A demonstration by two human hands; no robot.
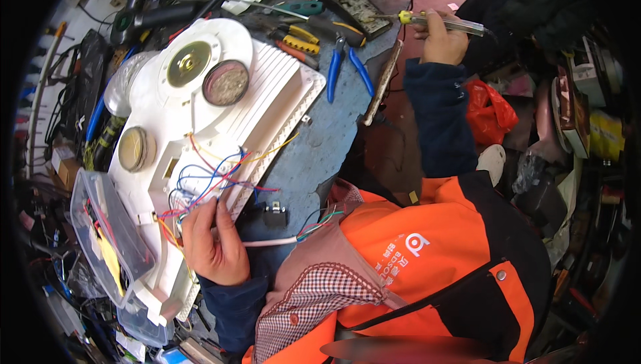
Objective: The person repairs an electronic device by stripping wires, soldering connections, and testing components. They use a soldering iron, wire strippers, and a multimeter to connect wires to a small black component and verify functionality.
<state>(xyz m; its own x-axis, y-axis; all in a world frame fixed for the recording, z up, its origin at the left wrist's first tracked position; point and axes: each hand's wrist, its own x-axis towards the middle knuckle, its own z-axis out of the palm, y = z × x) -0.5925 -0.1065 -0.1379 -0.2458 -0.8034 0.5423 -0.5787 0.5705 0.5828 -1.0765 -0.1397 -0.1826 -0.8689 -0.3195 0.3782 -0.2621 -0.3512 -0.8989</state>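
My left hand (214, 244) is closed in a pinch at a bundle of thin coloured wires (217, 177) that comes out of a white plastic appliance housing (267, 83). Red, blue and yellow wire ends stick out past the fingertips. A white cable (270, 242) with split coloured cores runs from beside that hand toward my apron. Out to the far right, my right hand (442, 40) grips a screwdriver (461, 25) with a clear handle and a yellow collar, its shaft pointing left. A small black switch-like part (274, 215) lies on the bench near the left hand.
Blue-handled cutters (337, 70), yellow-and-black pliers (300, 40) and a green-handled screwdriver (304, 8) lie beyond the housing. Round metal discs (226, 83) rest on it. A clear plastic box (110, 230) stands at the left. A red bag (491, 113) sits right of the bench edge.
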